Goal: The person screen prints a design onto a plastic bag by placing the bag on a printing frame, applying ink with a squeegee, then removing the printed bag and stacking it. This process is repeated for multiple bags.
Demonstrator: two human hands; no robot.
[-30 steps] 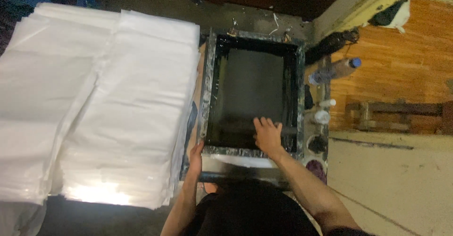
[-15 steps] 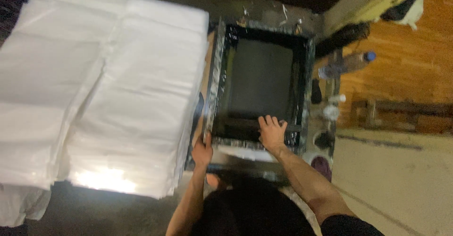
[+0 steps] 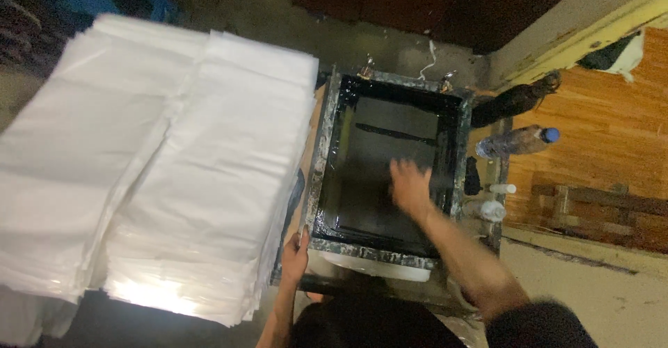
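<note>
Lying to the left of the screen-printing frame, a thick stack of white sheets crowds its edge; a plastic bottle and small bottles sit to its right. The left hand grips the frame's near left corner, fingers closed on the rim. The right hand, blurred, hovers over the dark mesh; I cannot tell how its fingers are set.

Dim room, wooden floor, dark wall panels.
</note>
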